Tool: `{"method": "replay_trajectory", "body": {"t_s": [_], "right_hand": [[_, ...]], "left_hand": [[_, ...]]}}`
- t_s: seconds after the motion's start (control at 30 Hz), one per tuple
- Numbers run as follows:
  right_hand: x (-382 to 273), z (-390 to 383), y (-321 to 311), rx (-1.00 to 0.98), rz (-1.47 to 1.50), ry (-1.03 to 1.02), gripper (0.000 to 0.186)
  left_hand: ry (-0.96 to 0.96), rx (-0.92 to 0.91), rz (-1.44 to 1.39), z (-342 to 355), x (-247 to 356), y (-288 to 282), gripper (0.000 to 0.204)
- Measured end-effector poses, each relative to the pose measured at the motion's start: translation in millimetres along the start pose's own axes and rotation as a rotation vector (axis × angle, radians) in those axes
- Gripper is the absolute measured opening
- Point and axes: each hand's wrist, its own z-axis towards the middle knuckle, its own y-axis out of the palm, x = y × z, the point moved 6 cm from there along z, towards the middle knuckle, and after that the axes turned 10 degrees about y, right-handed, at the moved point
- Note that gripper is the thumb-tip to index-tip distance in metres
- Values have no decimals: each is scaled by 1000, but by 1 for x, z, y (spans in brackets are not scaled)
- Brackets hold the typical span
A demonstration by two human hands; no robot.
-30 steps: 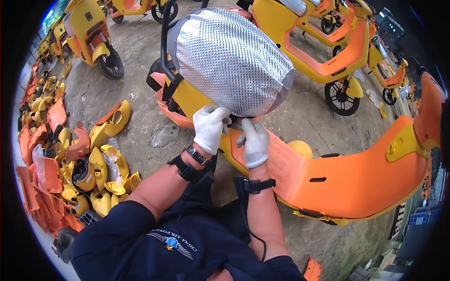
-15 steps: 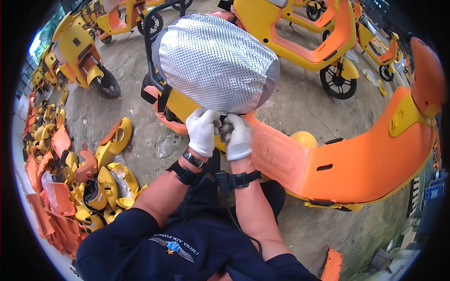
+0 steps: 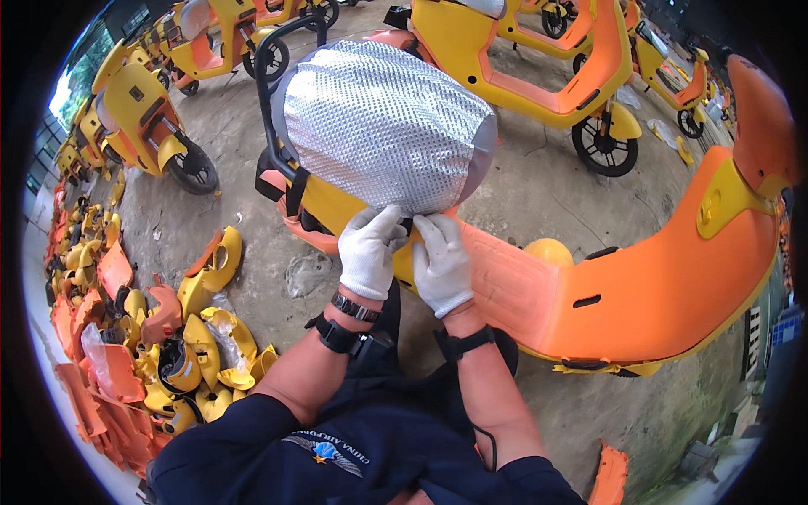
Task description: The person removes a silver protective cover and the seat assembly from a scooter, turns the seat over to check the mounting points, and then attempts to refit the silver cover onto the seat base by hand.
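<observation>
A silver, quilted-looking foil seat cover (image 3: 383, 126) is stretched over the seat of an orange and yellow scooter (image 3: 513, 278). At the cover's near lower edge, my left hand (image 3: 367, 257), in a white knit glove, is closed with its fingers pinching the rim. My right hand (image 3: 443, 268), gloved alike, pinches the same edge just to the right. A small black piece (image 3: 407, 225) shows between my fingertips; its kind is too hidden to tell. The grey side of the seat (image 3: 484, 151) stays uncovered at the right end.
A black tubular rail (image 3: 266, 93) rises beside the seat's left end. Loose yellow and orange body panels (image 3: 202, 349) lie heaped at the left. More scooters (image 3: 151, 109) stand across the concrete floor (image 3: 227, 143). An orange panel piece (image 3: 609, 475) lies at the lower right.
My right hand has turned, its wrist shifting right and slightly down, with its fingers now straighter along the cover's edge. My left hand stays at the edge, slightly lower. The view has shifted a little.
</observation>
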Motion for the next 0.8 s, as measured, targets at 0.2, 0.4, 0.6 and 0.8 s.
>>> {"method": "replay_trajectory", "body": {"t_s": [0.2, 0.4, 0.6, 0.8], "right_hand": [[-4, 2, 4, 8, -40, -54, 33], [2, 5, 0, -1, 25, 14, 27], [-1, 24, -14, -20, 146, 30, 20], [6, 8, 2, -116, 70, 8, 26]], "left_hand": [[134, -27, 149, 10, 10, -3, 14], [256, -103, 240, 9, 18, 4, 14], [264, -59, 234, 7, 19, 4, 16], [318, 14, 220, -3, 13, -7, 12]]}}
